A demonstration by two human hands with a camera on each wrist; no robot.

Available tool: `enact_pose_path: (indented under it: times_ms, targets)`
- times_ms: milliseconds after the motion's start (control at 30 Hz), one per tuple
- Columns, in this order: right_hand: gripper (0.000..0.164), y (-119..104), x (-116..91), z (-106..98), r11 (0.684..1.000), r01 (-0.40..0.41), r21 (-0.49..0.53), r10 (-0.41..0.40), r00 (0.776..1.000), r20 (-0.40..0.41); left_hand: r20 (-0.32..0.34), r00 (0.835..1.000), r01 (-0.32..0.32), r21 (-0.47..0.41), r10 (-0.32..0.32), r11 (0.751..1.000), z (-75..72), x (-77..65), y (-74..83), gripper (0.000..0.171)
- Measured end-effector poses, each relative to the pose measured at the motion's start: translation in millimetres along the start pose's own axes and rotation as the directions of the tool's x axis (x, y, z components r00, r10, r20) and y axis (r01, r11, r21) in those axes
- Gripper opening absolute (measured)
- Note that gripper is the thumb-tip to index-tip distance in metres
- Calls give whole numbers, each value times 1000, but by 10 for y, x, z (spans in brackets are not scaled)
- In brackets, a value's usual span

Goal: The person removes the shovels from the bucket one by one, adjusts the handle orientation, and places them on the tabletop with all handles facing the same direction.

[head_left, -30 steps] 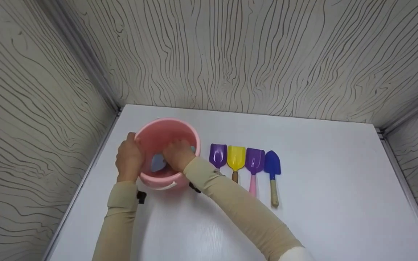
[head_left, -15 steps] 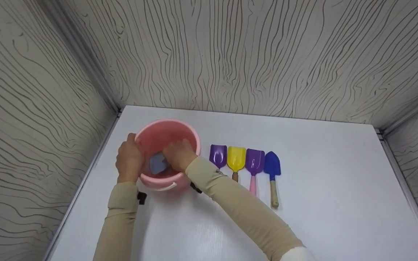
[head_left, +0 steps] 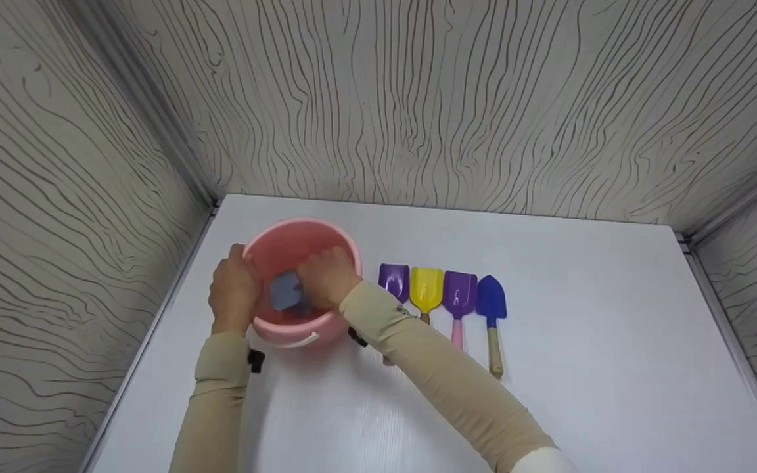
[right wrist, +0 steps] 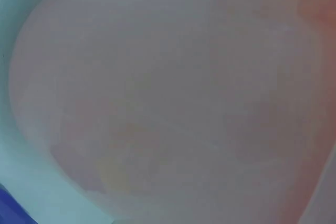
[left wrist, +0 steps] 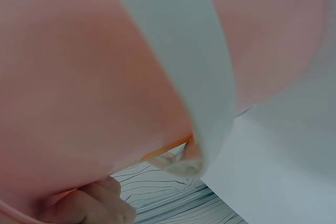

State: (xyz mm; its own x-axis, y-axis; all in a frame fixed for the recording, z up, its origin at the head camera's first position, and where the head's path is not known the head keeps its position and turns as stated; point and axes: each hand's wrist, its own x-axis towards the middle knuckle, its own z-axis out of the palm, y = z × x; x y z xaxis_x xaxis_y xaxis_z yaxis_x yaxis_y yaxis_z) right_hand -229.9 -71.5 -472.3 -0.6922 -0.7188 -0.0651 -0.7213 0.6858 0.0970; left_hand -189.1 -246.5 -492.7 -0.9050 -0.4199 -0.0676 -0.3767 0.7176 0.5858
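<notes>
A pink bucket [head_left: 286, 246] stands at the left of the white table, its white handle [head_left: 301, 341] hanging at the front. At its left rim, my left hand [head_left: 232, 289] grips the wall; curled fingers of that hand [left wrist: 92, 203] show in the left wrist view. My right hand [head_left: 327, 277] reaches inside the bucket with its fingers curled. Against those fingers is a grey-blue shovel [head_left: 284, 291], its flat blade showing and its handle hidden by the hand. The right wrist view shows mostly the blurred pink bucket wall [right wrist: 157, 77].
Right of the bucket lies a row of toy shovels: a purple one [head_left: 393, 281], a yellow one [head_left: 426, 288], a purple one with a pink handle [head_left: 460, 292] and a blue trowel [head_left: 491, 299]. My right forearm crosses over some handles. Wood-patterned walls [head_left: 405, 105] enclose the table.
My right hand has shifted slightly up and right inside the bucket. The grey-blue blade has turned and come further into view. My left hand has stayed on the rim.
</notes>
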Motion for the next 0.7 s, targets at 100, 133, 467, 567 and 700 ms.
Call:
enact_pose_path:
  times_ms: [100,133,467,567,700]
  targets:
    - [19,31,-12,4,1000,-4,29,4,1000,1,-22,1000,-11,5,11,1000,14,-3,-9,37]
    - [18,42,-20,4,999,-4,44,4,1000,-1,-22,1000,-9,4,9,1000,15,-3,-6,37]
    - [15,77,-123,-121,1000,8,25,-6,997,-82,17,999,35,-19,-35,999,7,20,7,38]
    - [15,77,-153,-177,1000,0,14,1,997,-74,21,999,39,-15,-38,999,4,23,5,37]
    - [17,87,-202,-216,999,1,32,0,998,-55,32,998,55,-14,-54,998,4,23,4,37]
